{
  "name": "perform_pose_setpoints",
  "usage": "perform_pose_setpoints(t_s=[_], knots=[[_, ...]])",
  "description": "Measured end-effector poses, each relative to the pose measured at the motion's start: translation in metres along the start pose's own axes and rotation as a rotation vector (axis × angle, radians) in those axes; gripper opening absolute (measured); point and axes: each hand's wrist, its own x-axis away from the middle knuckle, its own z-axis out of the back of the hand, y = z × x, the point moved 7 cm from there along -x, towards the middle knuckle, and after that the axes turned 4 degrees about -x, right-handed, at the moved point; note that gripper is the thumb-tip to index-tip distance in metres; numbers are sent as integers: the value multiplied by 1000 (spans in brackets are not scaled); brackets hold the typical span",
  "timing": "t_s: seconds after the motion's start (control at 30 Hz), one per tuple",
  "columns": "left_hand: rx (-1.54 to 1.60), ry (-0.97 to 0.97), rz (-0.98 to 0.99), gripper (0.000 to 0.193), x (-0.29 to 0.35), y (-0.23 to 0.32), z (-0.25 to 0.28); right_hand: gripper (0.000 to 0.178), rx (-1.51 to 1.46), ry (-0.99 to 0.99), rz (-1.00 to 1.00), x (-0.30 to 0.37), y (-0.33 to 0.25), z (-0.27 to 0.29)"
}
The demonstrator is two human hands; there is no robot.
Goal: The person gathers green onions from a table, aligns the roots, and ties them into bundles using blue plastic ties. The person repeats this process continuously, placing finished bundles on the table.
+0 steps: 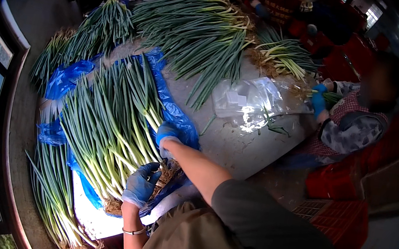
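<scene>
Both forearms reach forward over the counter (237, 151). The left hand (142, 184), gloved blue, curls loosely onto the rooted ends of the green onions (110, 126) lying on blue plastic sheeting (173, 110). The right hand (167, 135) rests on the same bunch; its grip seems closed, though partly hidden. Clear plastic bags (252, 101) lie farther off.

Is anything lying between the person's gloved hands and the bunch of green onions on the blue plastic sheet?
Nothing visible does. The left hand and the right hand, both in blue gloves, already rest on the root end of the green onions lying on the blue plastic sheet. No other thing lies between them.
</scene>
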Motion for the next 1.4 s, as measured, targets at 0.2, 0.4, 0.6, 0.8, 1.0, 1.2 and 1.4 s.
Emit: perform_pose_setpoints(t_s=[0.2,0.4,0.6,0.8,1.0,1.2,1.4], knots=[[-109,-152,9,32,-3,7,-6,33,-1038,-451,-198,8,35,67],[-127,-233,-3,43,1,26,-14,39,-1335,-485,-246,51,22,167],[-373,-31,-398,71,-31,31,-57,43,-1317,-416,-7,46,4,294],[1,-218,-82,50,-41,25,-88,55,-1520,-658,398,83,-80,353],[1225,357,217,40,-37,-20,-18,50,-1397,-762,313,92,-106,244],[1590,328,413,31,-28,-79,-20,33,-896,-822,80,92,-64,49],[1733,169,373,39,-47,-58,-27,35,-524,-823,449,131,-95,87]])
